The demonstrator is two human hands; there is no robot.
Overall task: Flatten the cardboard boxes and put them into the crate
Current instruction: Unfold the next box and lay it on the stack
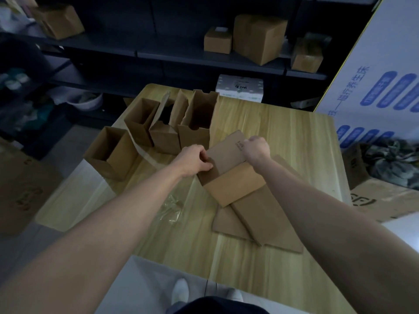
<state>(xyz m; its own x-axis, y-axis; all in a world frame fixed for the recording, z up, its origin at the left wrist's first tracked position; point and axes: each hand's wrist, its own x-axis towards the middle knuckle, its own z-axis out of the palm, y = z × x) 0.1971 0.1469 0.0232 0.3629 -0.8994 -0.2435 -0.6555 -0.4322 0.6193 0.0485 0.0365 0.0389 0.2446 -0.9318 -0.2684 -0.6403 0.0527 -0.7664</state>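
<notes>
**Both hands on one box**

A box [231, 173] sits near the middle of the wooden surface [283, 132], resting on flattened cardboard [260, 220]. The left hand [195, 160] has its fingers closed on the box's left edge; the right hand [257, 147] has its fingers curled over the far edge of the raised top flap. Four open boxes [163, 123] stand upright at the surface's far left corner. Crumpled clear tape [172, 207] lies just left of the flattened pieces. Shelves [204, 57] behind carry more boxes.
</notes>
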